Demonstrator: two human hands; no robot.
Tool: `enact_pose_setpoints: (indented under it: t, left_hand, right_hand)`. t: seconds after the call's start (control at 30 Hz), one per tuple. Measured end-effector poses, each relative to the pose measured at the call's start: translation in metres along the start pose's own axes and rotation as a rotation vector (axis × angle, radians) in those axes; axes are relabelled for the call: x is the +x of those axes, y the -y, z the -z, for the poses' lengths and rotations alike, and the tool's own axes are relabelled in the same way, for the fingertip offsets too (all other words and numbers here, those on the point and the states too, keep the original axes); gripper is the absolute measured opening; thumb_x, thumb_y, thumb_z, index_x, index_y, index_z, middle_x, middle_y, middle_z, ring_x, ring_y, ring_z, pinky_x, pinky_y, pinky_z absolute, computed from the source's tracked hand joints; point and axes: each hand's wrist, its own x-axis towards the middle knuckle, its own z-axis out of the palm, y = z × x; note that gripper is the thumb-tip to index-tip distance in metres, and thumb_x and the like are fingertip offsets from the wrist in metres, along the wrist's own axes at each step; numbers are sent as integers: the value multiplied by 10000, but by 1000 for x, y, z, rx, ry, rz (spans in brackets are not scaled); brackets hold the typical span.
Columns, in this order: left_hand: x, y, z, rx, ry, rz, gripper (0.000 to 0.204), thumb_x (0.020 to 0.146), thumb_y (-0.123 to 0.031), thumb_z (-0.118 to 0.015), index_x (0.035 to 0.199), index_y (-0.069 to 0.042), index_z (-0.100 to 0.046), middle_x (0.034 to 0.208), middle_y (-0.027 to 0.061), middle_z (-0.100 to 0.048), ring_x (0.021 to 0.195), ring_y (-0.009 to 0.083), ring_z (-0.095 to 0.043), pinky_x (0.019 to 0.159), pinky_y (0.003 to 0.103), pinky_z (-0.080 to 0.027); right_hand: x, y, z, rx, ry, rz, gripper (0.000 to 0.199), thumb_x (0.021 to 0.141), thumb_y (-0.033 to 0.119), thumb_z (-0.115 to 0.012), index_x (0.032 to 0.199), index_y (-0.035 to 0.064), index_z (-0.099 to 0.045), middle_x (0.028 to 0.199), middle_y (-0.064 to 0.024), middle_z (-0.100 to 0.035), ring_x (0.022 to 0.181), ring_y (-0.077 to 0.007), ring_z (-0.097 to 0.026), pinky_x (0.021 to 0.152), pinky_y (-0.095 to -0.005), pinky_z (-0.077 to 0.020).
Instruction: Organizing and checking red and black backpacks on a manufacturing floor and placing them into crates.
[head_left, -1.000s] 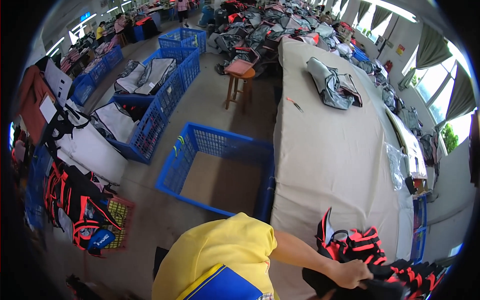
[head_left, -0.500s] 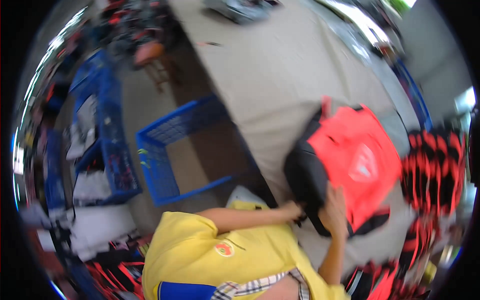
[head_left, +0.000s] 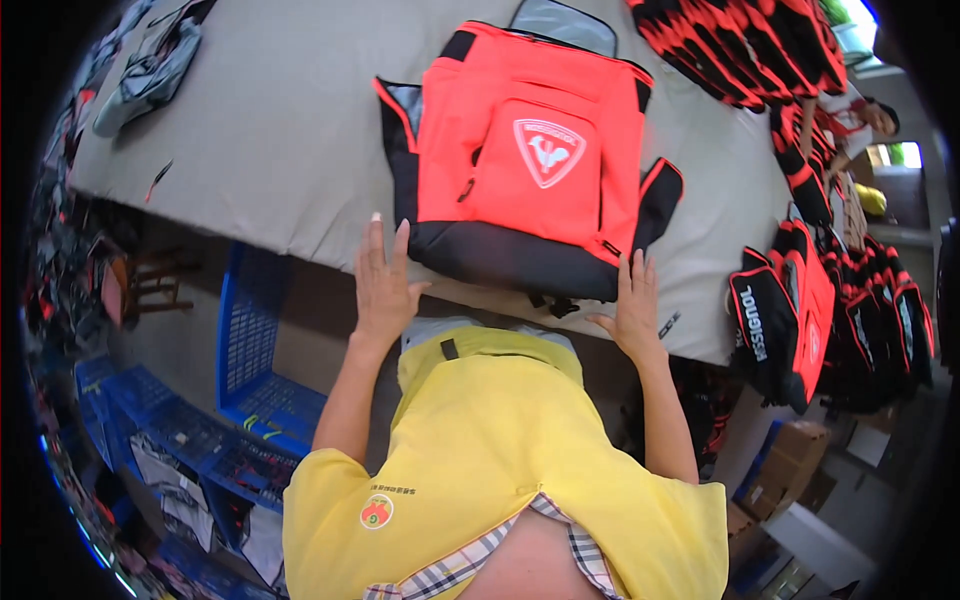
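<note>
A red and black backpack (head_left: pixel 450 160) lies flat on the cloth-covered table in front of me, its black base toward my body. Its grey-lined top flap points away from me, and side flaps spread out left and right. Just off the near left corner of the base, my left hand (head_left: pixel 385 285) is held with fingers stretched and nothing in it. My right hand (head_left: pixel 634 308) is at the near right corner, fingers apart and empty, the fingertips close to the black base. Dark straps with a buckle (head_left: pixel 553 306) stick out from under the near edge.
The grey table cover (head_left: pixel 270 130) carries a grey bag piece (head_left: pixel 155 75) at the far left. Stacked red and black bags (head_left: pixel 735 45) lie far right, with more bags (head_left: pixel 785 310) at the right edge. Blue crates (head_left: pixel 250 340) stand on the floor left. Another person (head_left: pixel 855 125) is beyond, right.
My body and view have turned toward the table. The backpack, earlier tilted and gripped by both hands, now lies flat, logo up. Both hands have let go and spread to its sides.
</note>
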Motion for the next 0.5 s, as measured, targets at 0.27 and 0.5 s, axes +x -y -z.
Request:
enact_pose_setpoints:
  t: [0.27,0.5]
  left_hand:
    - [29,-8,-39,217,141,-279,729,787,-124,-751,1472,-297,-572,1589,243,-377,1526,466,-257,1118,728,-300]
    - [14,-4,-70,167,96,-224,601,887,-256,-712,1465,-345,-572,1586,236,-368,1520,453,-262,1103,759,-298]
  right_hand:
    - [10,1,-51,29,-8,-4,774,790,147,-811,1488,61,-489,1605,-249,-351,1506,-453,-300,1189,-593,-317]
    - [93,88,-6,225,-186,121,499,874,178,-758,1311,-16,-616,1293,-206,-614,1269,-387,-556,1036,-495,-478]
